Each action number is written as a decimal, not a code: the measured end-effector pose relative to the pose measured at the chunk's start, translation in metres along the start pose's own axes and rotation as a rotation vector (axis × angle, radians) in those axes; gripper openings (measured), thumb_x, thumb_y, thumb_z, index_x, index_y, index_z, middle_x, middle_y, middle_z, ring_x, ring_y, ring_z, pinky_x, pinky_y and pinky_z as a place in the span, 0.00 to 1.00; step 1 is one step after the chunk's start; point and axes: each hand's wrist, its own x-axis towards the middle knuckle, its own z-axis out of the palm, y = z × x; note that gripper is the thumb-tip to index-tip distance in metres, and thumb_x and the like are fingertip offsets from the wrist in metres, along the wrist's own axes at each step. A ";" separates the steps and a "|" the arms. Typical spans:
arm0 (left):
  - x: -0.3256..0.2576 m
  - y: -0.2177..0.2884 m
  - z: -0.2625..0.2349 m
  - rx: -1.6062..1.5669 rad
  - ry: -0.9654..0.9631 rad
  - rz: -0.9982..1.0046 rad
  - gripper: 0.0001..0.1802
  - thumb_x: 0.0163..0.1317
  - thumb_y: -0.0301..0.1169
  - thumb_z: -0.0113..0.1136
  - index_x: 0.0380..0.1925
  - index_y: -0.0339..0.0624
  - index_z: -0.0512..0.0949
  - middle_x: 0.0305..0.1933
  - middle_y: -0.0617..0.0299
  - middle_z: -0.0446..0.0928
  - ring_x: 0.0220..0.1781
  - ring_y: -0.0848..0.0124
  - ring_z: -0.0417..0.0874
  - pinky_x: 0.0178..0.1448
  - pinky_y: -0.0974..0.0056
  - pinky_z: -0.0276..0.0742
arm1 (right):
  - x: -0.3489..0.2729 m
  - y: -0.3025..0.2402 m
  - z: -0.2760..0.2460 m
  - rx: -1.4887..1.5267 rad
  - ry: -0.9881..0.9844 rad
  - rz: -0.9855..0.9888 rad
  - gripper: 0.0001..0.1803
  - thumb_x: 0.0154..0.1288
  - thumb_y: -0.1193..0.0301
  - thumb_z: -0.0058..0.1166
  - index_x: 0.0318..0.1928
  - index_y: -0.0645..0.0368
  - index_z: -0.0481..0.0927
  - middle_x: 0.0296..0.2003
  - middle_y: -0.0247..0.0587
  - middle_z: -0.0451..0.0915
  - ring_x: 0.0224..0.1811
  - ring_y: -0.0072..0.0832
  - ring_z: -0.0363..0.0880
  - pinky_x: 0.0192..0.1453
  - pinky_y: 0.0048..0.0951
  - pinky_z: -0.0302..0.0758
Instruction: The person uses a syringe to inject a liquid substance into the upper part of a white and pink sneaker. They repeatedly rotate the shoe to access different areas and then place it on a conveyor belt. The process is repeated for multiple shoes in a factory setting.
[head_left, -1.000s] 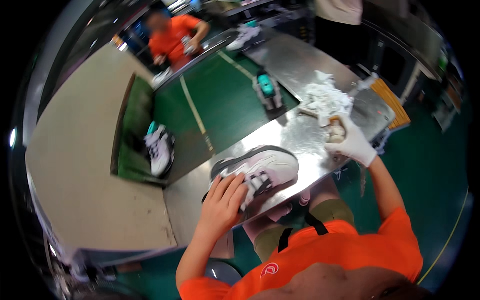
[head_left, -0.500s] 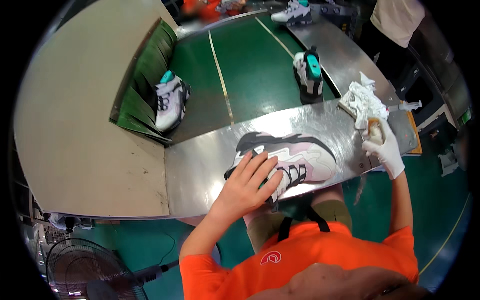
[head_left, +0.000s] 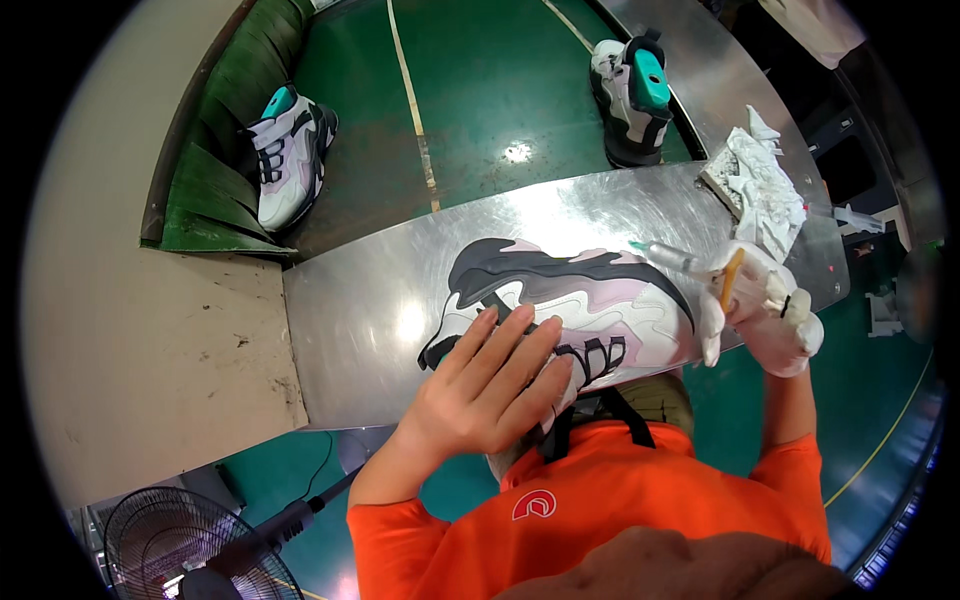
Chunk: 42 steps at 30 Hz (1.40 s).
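Observation:
A white, lilac and black sports shoe (head_left: pixel 610 300) lies on its side on the metal ledge, sole away from me, toe to the right. Across its side near the heel, my bare left hand (head_left: pixel 480 390) rests with its fingers stretched out and slightly apart; the thumb is hidden. My right hand (head_left: pixel 765 310), in a white glove, is closed around a clear syringe (head_left: pixel 672 257) with a green tip. That tip hovers by the sole's far edge; whether it touches is unclear. An orange-brown strip (head_left: pixel 733 278) also shows among the gloved fingers.
Beyond the metal ledge (head_left: pixel 380 270) runs a green belt (head_left: pixel 480 90) carrying one shoe (head_left: pixel 292 160) at left and another (head_left: pixel 635 105) at right. Crumpled white cloth (head_left: pixel 765 190) and a second syringe (head_left: pixel 855 218) lie at right. A fan (head_left: pixel 190 540) stands lower left.
My right hand has come away from beside the cloth toward the shoe, and the green-tipped syringe now shows in it. My left hand stays on the shoe. The view has shifted closer.

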 end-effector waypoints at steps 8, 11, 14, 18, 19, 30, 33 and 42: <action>0.004 0.002 -0.003 -0.057 -0.019 -0.076 0.11 0.60 0.30 0.64 0.43 0.51 0.79 0.52 0.57 0.84 0.56 0.57 0.85 0.63 0.52 0.78 | 0.043 -0.006 0.056 0.134 -0.241 0.130 0.48 0.44 0.50 0.60 0.57 0.78 0.68 0.38 0.55 0.79 0.35 0.39 0.82 0.40 0.34 0.83; 0.004 0.001 -0.003 -0.051 -0.011 -0.066 0.10 0.61 0.30 0.62 0.43 0.51 0.80 0.52 0.57 0.84 0.56 0.57 0.84 0.64 0.53 0.77 | 0.047 -0.005 0.058 0.157 -0.287 0.136 0.46 0.46 0.51 0.60 0.56 0.78 0.69 0.38 0.57 0.79 0.34 0.40 0.82 0.38 0.35 0.84; 0.005 0.001 -0.003 -0.030 -0.021 -0.058 0.08 0.62 0.31 0.60 0.42 0.52 0.80 0.52 0.58 0.84 0.57 0.58 0.84 0.65 0.53 0.77 | 0.052 -0.011 0.062 0.254 -0.438 0.156 0.47 0.43 0.52 0.63 0.57 0.78 0.68 0.39 0.57 0.79 0.34 0.40 0.82 0.39 0.36 0.84; 0.005 0.001 -0.004 -0.013 -0.028 -0.048 0.08 0.63 0.32 0.59 0.42 0.52 0.81 0.53 0.59 0.83 0.58 0.59 0.84 0.65 0.54 0.77 | 0.056 -0.011 0.064 0.287 -0.500 0.152 0.52 0.37 0.50 0.68 0.57 0.77 0.67 0.38 0.56 0.79 0.34 0.39 0.82 0.40 0.36 0.83; 0.004 0.001 -0.004 -0.009 -0.028 -0.046 0.08 0.63 0.32 0.59 0.42 0.52 0.81 0.53 0.59 0.83 0.58 0.59 0.83 0.65 0.54 0.77 | 0.055 -0.016 0.068 0.257 -0.466 0.195 0.54 0.35 0.49 0.69 0.58 0.77 0.67 0.38 0.56 0.79 0.34 0.39 0.82 0.40 0.36 0.83; 0.005 0.000 0.005 -0.011 -0.016 -0.020 0.08 0.62 0.32 0.57 0.41 0.48 0.79 0.53 0.56 0.82 0.56 0.56 0.83 0.63 0.52 0.78 | 0.046 -0.013 0.050 0.111 -0.216 0.190 0.36 0.54 0.62 0.63 0.60 0.74 0.71 0.47 0.47 0.80 0.44 0.31 0.81 0.41 0.28 0.80; 0.010 0.004 0.002 -0.036 -0.025 -0.080 0.06 0.60 0.29 0.63 0.38 0.50 0.81 0.50 0.59 0.85 0.55 0.58 0.85 0.60 0.54 0.80 | 0.043 -0.005 0.033 -0.167 -0.168 0.110 0.24 0.60 0.77 0.57 0.57 0.70 0.75 0.45 0.43 0.81 0.41 0.26 0.79 0.40 0.24 0.79; 0.011 -0.002 0.007 -0.032 -0.016 -0.041 0.08 0.61 0.32 0.58 0.40 0.48 0.80 0.51 0.57 0.83 0.54 0.57 0.84 0.61 0.52 0.79 | 0.042 -0.019 0.033 -0.109 -0.120 0.087 0.21 0.58 0.75 0.55 0.52 0.71 0.79 0.42 0.43 0.81 0.39 0.26 0.76 0.41 0.27 0.77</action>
